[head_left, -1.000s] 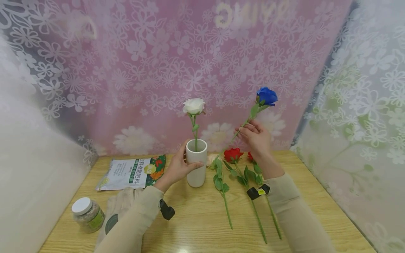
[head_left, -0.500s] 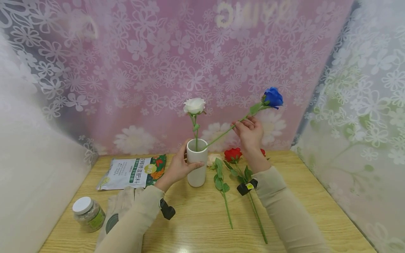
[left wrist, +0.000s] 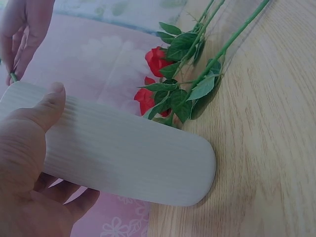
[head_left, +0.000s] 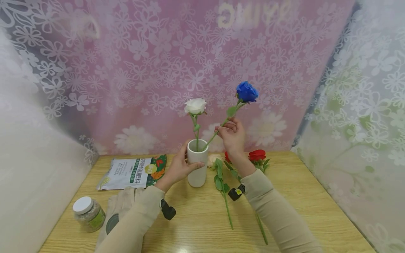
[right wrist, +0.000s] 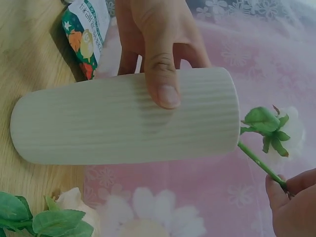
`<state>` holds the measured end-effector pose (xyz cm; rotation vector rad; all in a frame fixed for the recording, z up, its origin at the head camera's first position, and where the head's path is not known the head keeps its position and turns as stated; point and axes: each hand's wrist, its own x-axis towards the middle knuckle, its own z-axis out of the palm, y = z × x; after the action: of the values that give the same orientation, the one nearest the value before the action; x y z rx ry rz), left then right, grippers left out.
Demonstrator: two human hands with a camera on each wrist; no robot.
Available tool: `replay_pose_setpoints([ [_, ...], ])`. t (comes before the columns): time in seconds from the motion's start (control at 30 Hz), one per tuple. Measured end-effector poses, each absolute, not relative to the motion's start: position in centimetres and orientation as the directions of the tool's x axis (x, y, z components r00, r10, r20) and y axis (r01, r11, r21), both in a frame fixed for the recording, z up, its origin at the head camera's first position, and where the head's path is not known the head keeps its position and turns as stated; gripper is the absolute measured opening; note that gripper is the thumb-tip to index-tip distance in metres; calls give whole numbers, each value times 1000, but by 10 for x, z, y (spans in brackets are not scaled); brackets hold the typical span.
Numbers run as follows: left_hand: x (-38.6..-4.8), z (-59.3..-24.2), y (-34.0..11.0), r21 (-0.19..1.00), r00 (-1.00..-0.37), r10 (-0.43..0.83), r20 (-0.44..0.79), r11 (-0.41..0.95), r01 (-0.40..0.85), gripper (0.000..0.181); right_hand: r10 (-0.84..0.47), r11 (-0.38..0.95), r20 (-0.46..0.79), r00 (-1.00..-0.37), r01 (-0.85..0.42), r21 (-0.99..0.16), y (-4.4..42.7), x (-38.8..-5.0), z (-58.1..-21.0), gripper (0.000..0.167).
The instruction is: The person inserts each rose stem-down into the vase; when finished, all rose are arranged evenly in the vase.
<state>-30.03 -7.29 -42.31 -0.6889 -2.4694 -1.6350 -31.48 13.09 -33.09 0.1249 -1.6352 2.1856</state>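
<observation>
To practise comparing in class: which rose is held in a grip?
The blue rose, pinched by the right grip. The white rose stands unheld in the vase; the red roses and cream rose lie on the table.

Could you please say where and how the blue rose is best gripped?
Likely by its stem below the leaves, where the right hand pinches it, from the right: the blue rose slants up that way from the mouth of the vase, while the white rose stands left.

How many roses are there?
5: white rose in the vase, blue rose in the right hand, cream rose and two red roses on the table, one red partly hidden.
</observation>
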Motion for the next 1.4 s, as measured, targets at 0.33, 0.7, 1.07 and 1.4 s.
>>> replay_pose_setpoints([
  [0.33,-300,-422,-73,846,-893,314,322,329,421,100,234,-154,347,-908,-386,-909,126,-314,-335,55],
  [0.7,-298,-422,-72,849,-891,317,324,319,422,100,97,76,428,-898,-422,-903,109,-310,-354,45],
  [1.07,-300,-425,-73,843,-879,321,354,297,448,99,118,174,489,-864,-467,-867,106,-310,-357,32],
  [1.4,-301,-424,-73,844,-886,317,339,312,435,99,174,256,473,-863,-425,-868,106,-309,-359,20],
])
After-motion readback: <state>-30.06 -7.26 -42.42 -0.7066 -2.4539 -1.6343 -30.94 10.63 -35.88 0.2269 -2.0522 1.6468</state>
